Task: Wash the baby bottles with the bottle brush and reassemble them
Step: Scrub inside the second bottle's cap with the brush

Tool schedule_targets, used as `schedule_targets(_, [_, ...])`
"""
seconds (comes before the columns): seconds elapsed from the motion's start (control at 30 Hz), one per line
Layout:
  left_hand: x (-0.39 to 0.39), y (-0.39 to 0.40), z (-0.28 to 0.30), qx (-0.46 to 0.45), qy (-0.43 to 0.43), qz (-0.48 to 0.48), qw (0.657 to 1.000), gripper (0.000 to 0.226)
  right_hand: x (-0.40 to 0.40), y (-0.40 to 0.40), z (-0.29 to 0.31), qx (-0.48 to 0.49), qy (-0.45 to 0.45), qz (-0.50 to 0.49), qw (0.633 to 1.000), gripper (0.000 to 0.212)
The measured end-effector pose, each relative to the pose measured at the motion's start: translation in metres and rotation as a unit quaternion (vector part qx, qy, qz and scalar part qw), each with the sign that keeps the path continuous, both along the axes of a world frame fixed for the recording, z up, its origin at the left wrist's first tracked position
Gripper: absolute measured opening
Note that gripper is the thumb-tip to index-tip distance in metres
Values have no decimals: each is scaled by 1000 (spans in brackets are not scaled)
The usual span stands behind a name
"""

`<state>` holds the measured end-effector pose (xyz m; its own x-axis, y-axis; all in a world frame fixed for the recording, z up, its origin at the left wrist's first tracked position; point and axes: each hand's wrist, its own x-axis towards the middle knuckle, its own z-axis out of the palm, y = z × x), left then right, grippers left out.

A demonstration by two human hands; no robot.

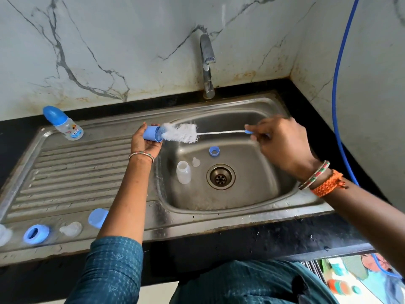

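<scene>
My left hand [144,143] grips a blue bottle cap [152,133] over the sink's left rim, its mouth facing right. My right hand [282,142] pinches the blue handle of the bottle brush [182,133], whose white bristle tip sits in the cap's mouth. In the sink basin [252,194] lie a clear bottle body [183,172], a clear nipple [195,161] and a blue collar ring [214,151]. An assembled bottle [63,123] with a blue cap stands at the drainboard's far left. On the near rim lie another blue ring [35,234], a nipple [71,229] and a blue cap [98,217].
The tap [207,62] rises behind the basin, with no water running. A blue hose [335,95] hangs down the right wall. The drain [221,177] sits mid-basin. The ribbed drainboard [76,172] stretches to the left. A black counter surrounds the sink.
</scene>
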<state>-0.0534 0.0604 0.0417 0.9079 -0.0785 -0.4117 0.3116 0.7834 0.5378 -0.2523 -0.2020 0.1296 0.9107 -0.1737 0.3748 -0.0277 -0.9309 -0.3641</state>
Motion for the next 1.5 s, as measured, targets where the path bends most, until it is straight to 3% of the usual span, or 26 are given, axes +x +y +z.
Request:
schedule_targets(0.07, [1, -1, 0, -6, 2, 5, 1000, 18, 3, 3, 6, -26, -31, 16, 999, 23])
schedule_targets(0.2, [-3, 2, 2, -38, -15, 7, 999, 18, 8, 0, 11, 57, 195, -17, 979, 18])
schedule_targets(0.27, [-4, 3, 5, -63, -16, 13, 998, 18, 8, -1, 7, 41, 238, -7, 970, 20])
schedule_targets(0.33, [-4, 5, 7, -60, -13, 20, 998, 16, 8, -1, 3, 3, 234, 0, 972, 18])
schedule_targets(0.4, [-2, 6, 5, -54, -6, 27, 998, 14, 5, 1, 2, -16, 228, -8, 973, 31])
schedule_targets(0.53, [1, 8, 0, -54, -5, 20, 998, 10, 4, -1, 4, -34, 131, -34, 990, 15])
schedule_targets(0.7, [-2, 4, 1, -57, -21, 13, 998, 17, 12, -7, 3, 8, 219, -43, 975, 29])
schedule_targets(0.87, [-6, 2, 3, -67, -10, 24, 997, 15, 6, -7, 5, -7, 131, -42, 991, 10])
schedule_targets(1.07, [-6, -1, 5, -60, -25, 14, 998, 17, 12, -13, 5, 161, 290, -1, 943, 43])
schedule_targets(1.13, [-2, 2, 3, -22, -6, 4, 1000, 19, 11, -13, 1, 135, 254, 7, 958, 34])
schedule_targets(1.23, [1, 6, -4, 38, 37, -17, 998, 30, 5, -9, 3, -12, 142, -17, 990, 7])
schedule_targets(1.3, [-1, 4, -5, 39, 39, -1, 998, 24, 4, -6, 1, -51, 105, -24, 993, 10])
schedule_targets(1.37, [-3, 3, -4, 29, 31, 8, 999, 24, 7, -7, 1, 67, 169, -20, 983, 15])
schedule_targets(1.43, [-5, 4, -3, 4, 19, 13, 1000, 23, 9, -10, 1, 229, 273, -1, 934, 35])
schedule_targets(1.5, [-4, 6, -3, -23, 9, 18, 1000, 22, 9, -12, -1, 220, 287, 17, 932, 36])
